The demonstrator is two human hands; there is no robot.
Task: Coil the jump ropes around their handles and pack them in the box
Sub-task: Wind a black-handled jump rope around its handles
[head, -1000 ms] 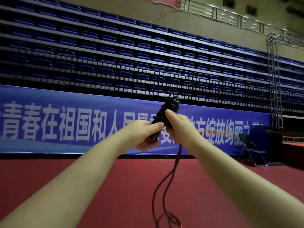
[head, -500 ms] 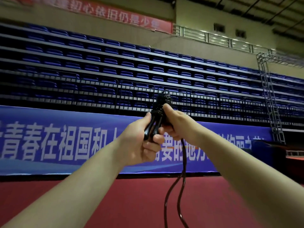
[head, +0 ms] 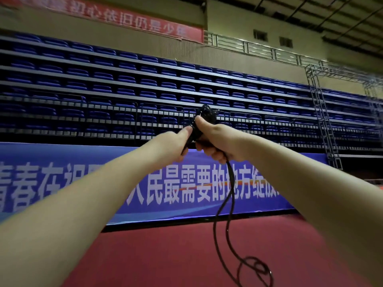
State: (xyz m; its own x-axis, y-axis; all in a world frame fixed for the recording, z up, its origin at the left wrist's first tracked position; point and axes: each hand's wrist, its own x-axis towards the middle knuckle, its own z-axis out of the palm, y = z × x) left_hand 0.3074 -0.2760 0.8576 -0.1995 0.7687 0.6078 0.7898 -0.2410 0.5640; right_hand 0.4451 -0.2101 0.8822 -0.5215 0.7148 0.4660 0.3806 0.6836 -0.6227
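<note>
- The jump rope [head: 229, 193] is black all over, coiled part and hanging strands alike.
- The floor [head: 165, 255] is dark red.
- The near banner [head: 83, 179] is blue with white lettering.
- The far seats [head: 124, 79] are blue.
- The far banner [head: 124, 19] is red with pale lettering.

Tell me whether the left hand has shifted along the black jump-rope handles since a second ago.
Yes. The left hand slid down; against the coiled black rope bundle, it now pinches the handles' lower end.
</note>
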